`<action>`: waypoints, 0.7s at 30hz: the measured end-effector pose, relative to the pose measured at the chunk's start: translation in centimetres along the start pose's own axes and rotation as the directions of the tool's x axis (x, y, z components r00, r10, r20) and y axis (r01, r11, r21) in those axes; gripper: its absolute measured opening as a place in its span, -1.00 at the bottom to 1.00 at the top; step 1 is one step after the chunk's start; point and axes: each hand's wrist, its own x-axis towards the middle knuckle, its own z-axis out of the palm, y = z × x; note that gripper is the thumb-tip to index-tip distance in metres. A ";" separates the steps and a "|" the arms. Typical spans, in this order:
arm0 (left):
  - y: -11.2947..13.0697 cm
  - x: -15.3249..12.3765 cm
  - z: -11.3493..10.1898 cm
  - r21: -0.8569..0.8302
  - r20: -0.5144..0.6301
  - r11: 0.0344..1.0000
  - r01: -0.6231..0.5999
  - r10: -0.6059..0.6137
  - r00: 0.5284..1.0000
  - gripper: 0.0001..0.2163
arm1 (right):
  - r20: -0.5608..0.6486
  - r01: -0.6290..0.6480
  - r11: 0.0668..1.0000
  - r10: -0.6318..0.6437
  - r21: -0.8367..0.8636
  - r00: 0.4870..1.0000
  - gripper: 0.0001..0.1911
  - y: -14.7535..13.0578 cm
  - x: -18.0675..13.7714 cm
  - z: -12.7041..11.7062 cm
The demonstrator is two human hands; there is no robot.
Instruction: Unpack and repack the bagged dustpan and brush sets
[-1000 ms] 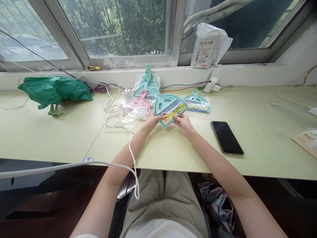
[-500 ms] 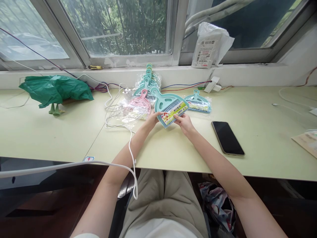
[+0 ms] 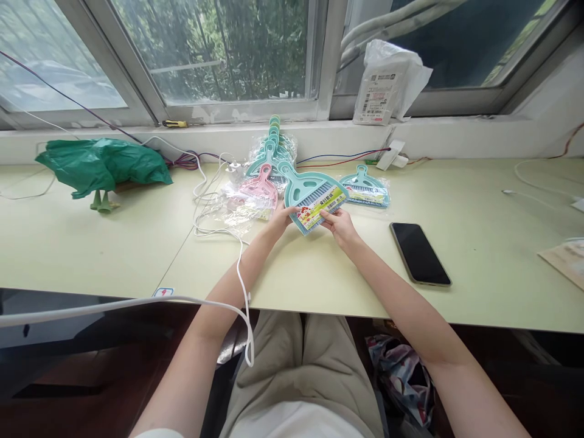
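Note:
Both hands hold a teal dustpan (image 3: 298,188) with a small blue-bristled brush nested in it, tilted above the table. A yellow-green printed label (image 3: 322,208) lies across the bristles. My left hand (image 3: 283,219) grips the lower left edge, thumb in front. My right hand (image 3: 338,225) pinches the lower right side, its thumb on the label. Just behind, to the left, a pink dustpan set (image 3: 261,185) lies among clear plastic wrap (image 3: 239,204). Farther back rests a row of teal dustpan sets (image 3: 270,149) in clear bags. Another bagged teal set (image 3: 365,185) lies to the right.
A black phone (image 3: 420,254) lies at right on the pale table (image 3: 137,255). White cables (image 3: 198,213) run left of my arm and over the front edge. A green plastic bag (image 3: 104,164) sits at left. A wrapped package (image 3: 383,85) stands on the sill.

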 end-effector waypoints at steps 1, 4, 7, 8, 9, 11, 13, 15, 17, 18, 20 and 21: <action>0.0 0.1 0.0 0.018 -0.044 1.000 0.000 0.000 0.999 -0.54 | -0.003 -0.002 1.000 0.002 -0.001 1.000 -0.84 -0.1 0.0 0.0; 0.5 0.1 -0.1 0.197 -0.267 0.977 -0.088 0.140 0.954 -0.57 | -0.015 -0.002 1.000 0.002 0.000 1.000 -0.85 -0.3 0.0 -0.1; 1.4 -0.4 -0.7 0.624 -0.360 0.769 -0.139 0.440 0.823 -0.55 | -0.023 0.004 1.000 -0.004 0.002 1.000 -0.85 -0.5 0.0 -0.3; 1.7 -0.6 -1.0 0.744 -0.342 0.662 -0.092 0.496 0.798 -0.55 | -0.026 0.006 1.000 -0.006 0.002 1.000 -0.85 -0.6 0.1 -0.4; 1.8 -0.7 -1.4 0.828 -0.328 0.560 -0.021 0.515 0.792 -0.56 | -0.030 0.007 1.000 -0.006 0.003 1.000 -0.84 -0.7 0.1 -0.4; 1.9 -0.7 -2.4 0.899 -0.340 0.420 0.124 0.492 0.802 -0.60 | -0.039 0.006 1.000 -0.006 0.003 0.999 -0.84 -0.8 0.2 -0.5; 1.6 -0.4 -3.4 0.905 -0.361 0.388 0.177 0.477 0.801 -0.66 | -0.044 0.006 1.000 -0.006 0.000 0.999 -0.85 -1.0 0.2 -0.6; 1.2 -0.1 -4.1 0.893 -0.373 0.419 0.167 0.480 0.794 -0.72 | -0.048 0.006 1.000 -0.006 0.000 0.999 -0.86 -1.0 0.3 -0.6; 1.0 0.0 -4.3 0.918 -0.348 0.344 0.197 0.464 0.814 -0.72 | -0.051 0.005 1.000 -0.005 0.001 0.999 -0.86 -1.0 0.3 -0.7; 1.0 0.0 -4.3 0.937 -0.323 0.275 0.215 0.451 0.832 -0.71 | -0.052 0.004 1.000 -0.004 0.001 0.999 -0.86 -1.0 0.2 -0.7; 1.1 -0.2 -3.7 0.967 -0.253 0.143 0.211 0.428 0.868 -0.66 | -0.050 0.000 1.000 0.000 -0.006 0.999 -0.86 -1.0 0.2 -0.6; 1.2 -0.4 -3.4 0.977 -0.213 0.109 0.184 0.426 0.879 -0.64 | -0.051 -0.004 1.000 0.003 -0.010 0.999 -0.87 -1.1 0.2 -0.6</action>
